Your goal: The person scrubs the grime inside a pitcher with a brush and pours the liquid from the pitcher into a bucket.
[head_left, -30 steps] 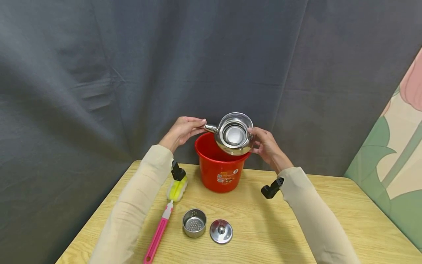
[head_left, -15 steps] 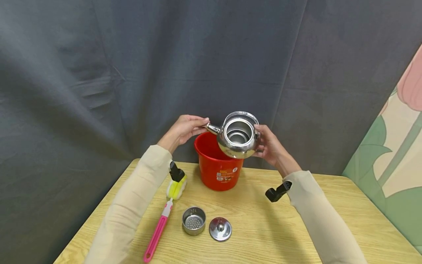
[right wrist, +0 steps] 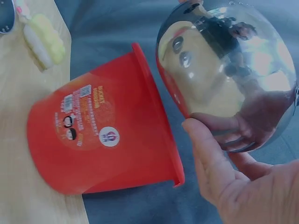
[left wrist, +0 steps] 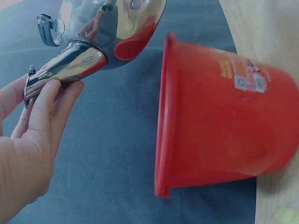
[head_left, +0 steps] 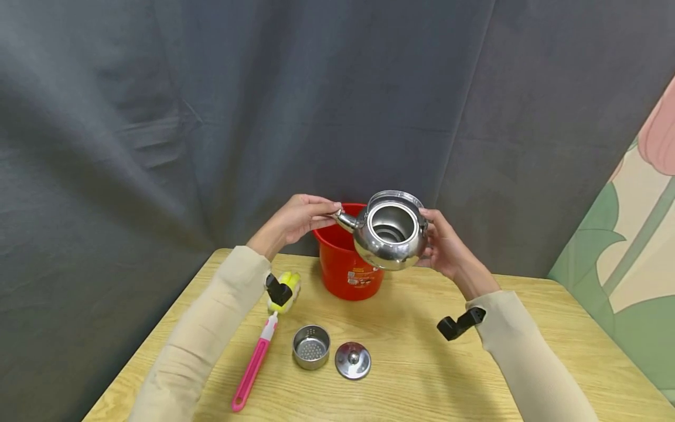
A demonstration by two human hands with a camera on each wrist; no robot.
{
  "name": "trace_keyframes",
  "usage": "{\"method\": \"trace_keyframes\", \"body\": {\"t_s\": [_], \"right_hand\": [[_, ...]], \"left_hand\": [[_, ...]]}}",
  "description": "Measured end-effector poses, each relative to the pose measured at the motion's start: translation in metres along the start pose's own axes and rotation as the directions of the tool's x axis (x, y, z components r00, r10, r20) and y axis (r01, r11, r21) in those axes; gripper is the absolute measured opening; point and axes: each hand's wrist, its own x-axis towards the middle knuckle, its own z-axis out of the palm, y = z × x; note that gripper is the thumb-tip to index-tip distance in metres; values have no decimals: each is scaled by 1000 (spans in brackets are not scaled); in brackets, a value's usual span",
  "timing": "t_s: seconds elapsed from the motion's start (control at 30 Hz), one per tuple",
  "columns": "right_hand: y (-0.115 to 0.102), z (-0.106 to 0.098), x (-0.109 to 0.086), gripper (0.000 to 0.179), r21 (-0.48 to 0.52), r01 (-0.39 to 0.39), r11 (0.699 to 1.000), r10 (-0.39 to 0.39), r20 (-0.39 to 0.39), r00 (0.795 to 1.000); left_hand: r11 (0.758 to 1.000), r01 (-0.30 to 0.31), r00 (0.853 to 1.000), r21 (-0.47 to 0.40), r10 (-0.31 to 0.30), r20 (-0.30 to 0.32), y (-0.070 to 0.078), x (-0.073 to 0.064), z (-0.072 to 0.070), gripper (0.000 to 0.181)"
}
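A shiny steel teapot [head_left: 387, 249] without its lid is held above the right side of a red bucket [head_left: 345, 269], its round mouth facing the head camera. My left hand [head_left: 303, 220] pinches the tip of the spout [left wrist: 65, 63] between thumb and fingers. On the opposite side, my right hand [head_left: 445, 249] grips the pot's body, with fingers spread under its rounded surface [right wrist: 224, 70] in the right wrist view. The teapot's loop handle [head_left: 395, 195] lies back behind the mouth.
On the wooden table [head_left: 411, 340], a perforated steel strainer cup [head_left: 311, 347] and a round lid [head_left: 353, 360] stand in front of the bucket. A pink-handled sponge brush [head_left: 255, 363] lies to their left. A grey curtain [head_left: 316, 105] hangs behind the table.
The teapot has moved right and a little toward me, from over the bucket's opening to its right side. Its mouth shows more of the inside. Both hands have kept their hold on it.
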Motion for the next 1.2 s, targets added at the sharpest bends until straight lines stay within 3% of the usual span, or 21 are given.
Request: {"method": "trace_keyframes", "body": {"t_s": [0.37, 0.77, 1.0, 1.2], "right_hand": [[17, -4, -32, 56, -9, -127, 992, 127, -35, 991], [45, -14, -61, 53, -1, -170, 985, 170, -30, 985], [62, -21, -64, 50, 24, -197, 980, 197, 0, 980], [74, -19, -68, 50, 41, -222, 974, 224, -49, 973]], "left_hand": [[999, -5, 990, 41, -1, 139, -21, -19, 7, 23], [988, 36, 959, 151, -77, 274, -40, -28, 16, 19], [984, 50, 949, 170, -100, 298, -53, -29, 19, 23], [980, 67, 953, 189, -119, 279, -66, -28, 20, 25]]}}
